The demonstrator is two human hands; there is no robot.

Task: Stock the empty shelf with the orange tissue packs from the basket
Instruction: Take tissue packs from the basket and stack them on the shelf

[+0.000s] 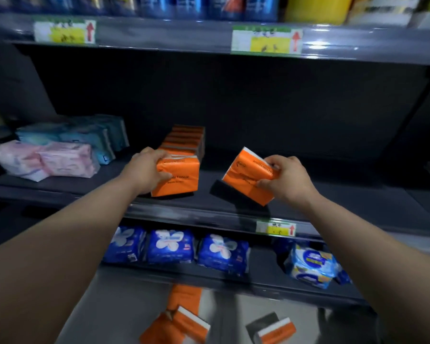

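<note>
Several orange packs [183, 143] shelved; pink packs [66, 163] leftward.

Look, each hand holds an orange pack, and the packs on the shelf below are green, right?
No. The head view shows the packs below are blue, not green. The left hand holds one orange pack and the right hand a second pack.

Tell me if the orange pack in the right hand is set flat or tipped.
Tipped. The right hand pinches the orange pack at a slant, one corner low near the shelf; whether it touches, cannot tell.
</note>
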